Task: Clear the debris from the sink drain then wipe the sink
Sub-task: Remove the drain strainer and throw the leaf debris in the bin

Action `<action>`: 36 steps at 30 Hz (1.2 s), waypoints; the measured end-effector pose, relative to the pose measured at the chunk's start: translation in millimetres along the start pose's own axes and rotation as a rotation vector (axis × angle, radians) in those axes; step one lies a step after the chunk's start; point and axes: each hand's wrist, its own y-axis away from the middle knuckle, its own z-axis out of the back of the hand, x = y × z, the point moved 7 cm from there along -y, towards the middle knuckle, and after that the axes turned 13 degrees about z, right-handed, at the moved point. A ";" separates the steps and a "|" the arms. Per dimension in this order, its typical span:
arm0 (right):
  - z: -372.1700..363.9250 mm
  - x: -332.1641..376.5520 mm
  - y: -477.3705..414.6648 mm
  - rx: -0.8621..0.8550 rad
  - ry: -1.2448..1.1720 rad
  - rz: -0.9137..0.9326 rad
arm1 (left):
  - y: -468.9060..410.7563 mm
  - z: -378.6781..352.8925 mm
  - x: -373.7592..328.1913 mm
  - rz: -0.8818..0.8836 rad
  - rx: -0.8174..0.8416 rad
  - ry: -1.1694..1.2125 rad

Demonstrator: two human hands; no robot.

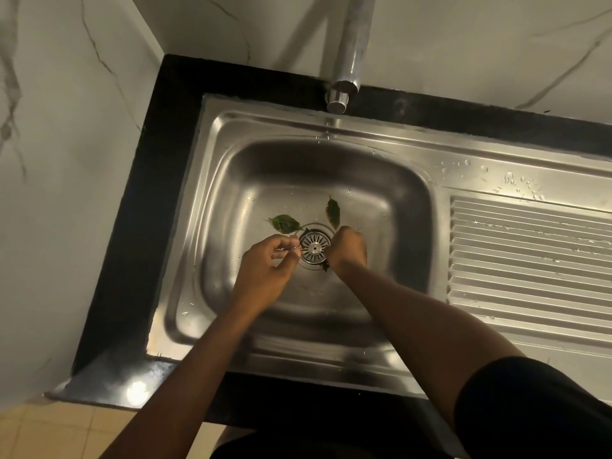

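A steel sink [212,226] has a round slotted drain strainer [314,248] in the middle of its basin. A green leaf [284,223] lies just upper left of the drain, and a brownish leaf [332,212] lies above its right side. My left hand [265,270] is at the drain's left edge, fingertips pinched on a small thin piece of debris [293,248]. My right hand [347,250] is curled downward at the drain's right edge, its fingertips hidden. A dark leaf scrap [326,267] shows under its heel.
A chrome tap [342,91] hangs over the basin's back rim. A ribbed draining board [530,256], wet with drops, lies to the right. A black counter [149,193] frames the sink, with marble walls behind and to the left.
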 end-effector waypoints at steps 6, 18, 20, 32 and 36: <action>-4.5 -7.4 6.8 -0.068 -0.087 -0.140 | -1.4 -4.7 0.9 0.007 0.016 0.010; -13.5 -16.1 14.1 -0.083 -0.407 -0.375 | 1.4 -9.6 12.7 0.006 0.015 0.028; -10.7 -16.4 14.3 -0.067 -0.402 -0.351 | 1.1 -9.4 12.1 0.008 0.018 0.033; 85.2 -18.1 41.4 -0.173 -0.541 -0.057 | -0.1 -14.6 -8.8 -0.021 0.010 0.115; 123.9 -26.1 45.6 -0.274 -0.837 -0.055 | 5.4 -23.9 -24.8 -0.074 0.034 0.107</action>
